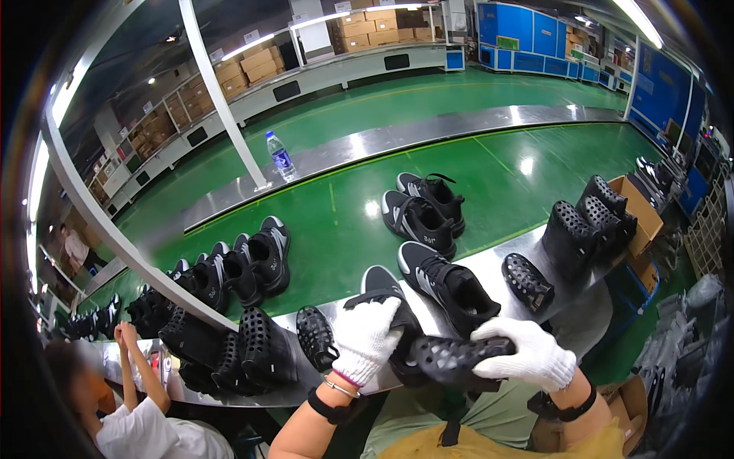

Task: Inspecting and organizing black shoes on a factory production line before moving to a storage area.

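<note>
My left hand [365, 336], in a white knit glove, grips a black sneaker [384, 284] with a grey toe at the metal bench edge; its fingers cover part of the upper. Also gloved in white, my right hand [527, 353] is wrapped around a black perforated plastic shoe tree [451, 359], held beside that sneaker's heel end. Just beyond it, a second black sneaker [447, 287] lies with its toe pointing away. One loose shoe tree [315, 336] lies left of my left hand, and another perforated form [527, 281] is beyond my right hand.
A green conveyor belt [329, 203] runs past, carrying a sneaker pair [423, 213] and a row of sneakers [260, 260]. Shoe-tree stacks [267, 348] stand left and right [589, 222]. A co-worker [153, 428] sits at left. A bottle [280, 157] stands on the far ledge.
</note>
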Motion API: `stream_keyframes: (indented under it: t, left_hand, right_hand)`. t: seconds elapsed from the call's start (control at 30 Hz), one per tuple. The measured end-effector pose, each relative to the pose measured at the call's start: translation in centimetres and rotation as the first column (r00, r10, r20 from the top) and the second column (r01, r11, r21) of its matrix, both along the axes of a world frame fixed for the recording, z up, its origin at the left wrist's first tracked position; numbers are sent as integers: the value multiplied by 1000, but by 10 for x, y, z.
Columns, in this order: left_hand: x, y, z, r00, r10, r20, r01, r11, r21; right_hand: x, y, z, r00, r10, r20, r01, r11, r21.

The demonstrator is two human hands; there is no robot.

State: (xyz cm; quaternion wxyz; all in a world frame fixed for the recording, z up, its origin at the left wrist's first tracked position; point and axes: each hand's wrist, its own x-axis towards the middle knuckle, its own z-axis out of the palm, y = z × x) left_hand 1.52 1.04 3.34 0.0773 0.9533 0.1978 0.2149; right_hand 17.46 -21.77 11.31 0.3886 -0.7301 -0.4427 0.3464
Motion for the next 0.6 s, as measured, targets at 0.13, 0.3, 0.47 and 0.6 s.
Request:
stream_keyframes:
  t: [0.13,0.3,0.47,0.6]
  left_hand:
    - [2,-9,8,998,-53,18,54,996,-71]
    - [3,-9,11,974,-102,201,123,988,-93]
    - [-14,0,8,986,-50,162,93,958,-273]
    - [-10,-5,1,994,-105,25,108,937,-333]
  right_hand:
    - [-1,39,1,963,152,224,-131,986,-105]
    - [-35,102,-27,811,199,549,-80,969,-233]
    - [-42,104,-37,895,29,444,36,990,-137]
    - [-36,121,-85,811,-12,585,58,996,-61]
